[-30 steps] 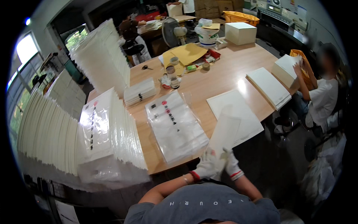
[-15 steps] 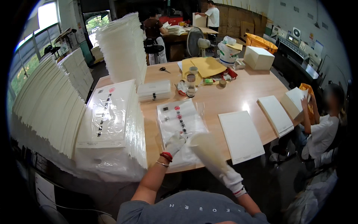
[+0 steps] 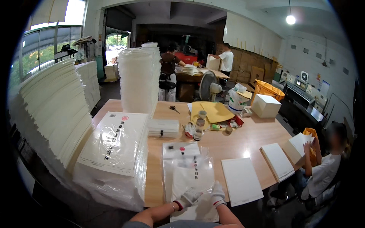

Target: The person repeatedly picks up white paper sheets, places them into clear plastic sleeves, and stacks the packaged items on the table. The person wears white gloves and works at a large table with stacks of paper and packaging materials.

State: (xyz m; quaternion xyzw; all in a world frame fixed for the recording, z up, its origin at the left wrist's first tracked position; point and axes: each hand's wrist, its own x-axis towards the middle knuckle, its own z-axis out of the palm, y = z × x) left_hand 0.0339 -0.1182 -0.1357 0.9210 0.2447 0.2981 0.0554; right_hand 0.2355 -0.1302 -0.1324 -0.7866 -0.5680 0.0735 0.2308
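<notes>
A sheaf of white paper [image 3: 194,214] lies partly inside a clear plastic bag [image 3: 205,161] with dark and red print, its near end sticking out over the table's front edge. My left hand [image 3: 188,197], in a white glove, is closed at the bag's mouth above the paper. At the right side of the same bag, my gloved right hand [image 3: 218,193] is closed with fingers together, pointing away from me. Beneath lie more printed bags [image 3: 167,159]. Close by on the right is a flat white paper stack [image 3: 241,181].
Tall stacks of filled bags [image 3: 110,152] and white paper [image 3: 138,79] rise at the left. Scissors [image 3: 174,109], a jar [image 3: 198,131] and yellow envelopes [image 3: 215,111] lie farther back. A person [image 3: 323,171] handles a paper block at the right; two others work behind.
The curled paper sheaf from my right hand now lies flat, partly inside the bag. Both hands have come together at the bag, nearer to me. My view has tilted up.
</notes>
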